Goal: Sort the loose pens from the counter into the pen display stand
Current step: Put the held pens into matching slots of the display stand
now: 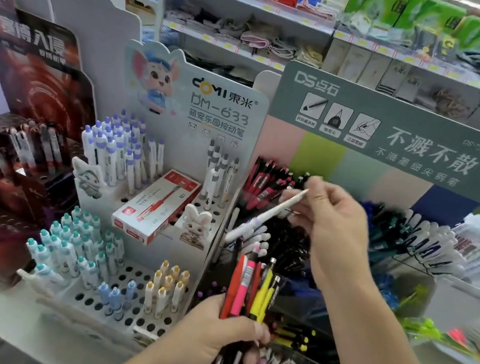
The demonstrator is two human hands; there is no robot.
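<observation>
My left hand (216,335) grips a bundle of loose pens (251,293), red, pink, yellow and black, held upright low in the middle. My right hand (330,223) pinches a single white pen (265,215) with a purple clicker end, slanted down to the left above the dark pen compartments. The white perforated pen display stand (133,307) stands to the left of both hands, with groups of purple, teal, blue and yellow capped pens in its holes. A second display stand (399,145) with a grey-green header rises behind my right hand.
A red-and-white pen box (157,209) lies on the white stand's middle tier. A dark red stand (25,118) with pens is at far left. Clear bins of black, blue and white pens (414,241) fill the right. Store shelves (260,25) run behind.
</observation>
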